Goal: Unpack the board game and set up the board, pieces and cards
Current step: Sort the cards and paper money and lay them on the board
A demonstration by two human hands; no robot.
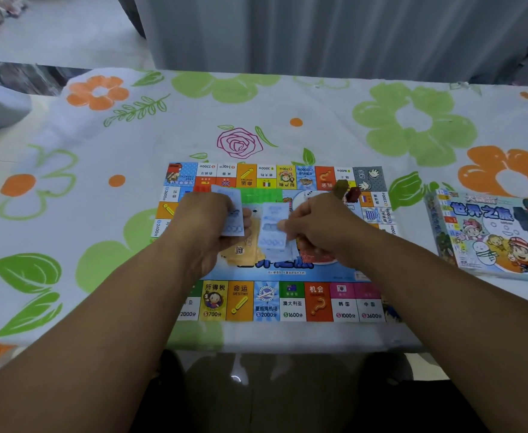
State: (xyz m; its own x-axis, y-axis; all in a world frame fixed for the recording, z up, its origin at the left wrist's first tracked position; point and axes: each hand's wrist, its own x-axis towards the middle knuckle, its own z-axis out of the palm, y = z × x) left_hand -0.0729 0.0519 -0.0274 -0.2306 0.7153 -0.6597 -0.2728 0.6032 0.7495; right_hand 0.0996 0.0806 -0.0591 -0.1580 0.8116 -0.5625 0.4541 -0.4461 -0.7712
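1. On the flower-printed tablecloth (318, 98), the board (290, 303) lies unfolded and flat near the person's edge of the table. It looks like a thin, light printed sheet that would slide on the cloth if nudged, so it is best shifted by two opposite edges.
2. Well apart from it on the right lies the game box (487, 235), picture side up. It looks like thin cardboard, light and easily dented, and is best taken by its side walls.
3. Over the middle of the board, the left hand (203, 220) is curled round a blue slip (233, 210). The right hand (318, 226) pinches a blue bundle (273, 226) by its near end. The two papers are close, but the blur may hide whether they touch.
4. These papers will handle as limp, very light sheets that slip against each other. A loose hold would let the bundle fan out or spill. A firm pinch across one short end, thumb on top, should keep it square.
5. Beneath the hands, yellow cards (244, 248) rest on the board's centre. They seem a little stiffer and should lift by the long edges.
6. Just beyond the right hand, small brown and red pieces (347, 190) sit on the board's far right. They are hard, light and easy to knock over, so they want a fingertip pinch.
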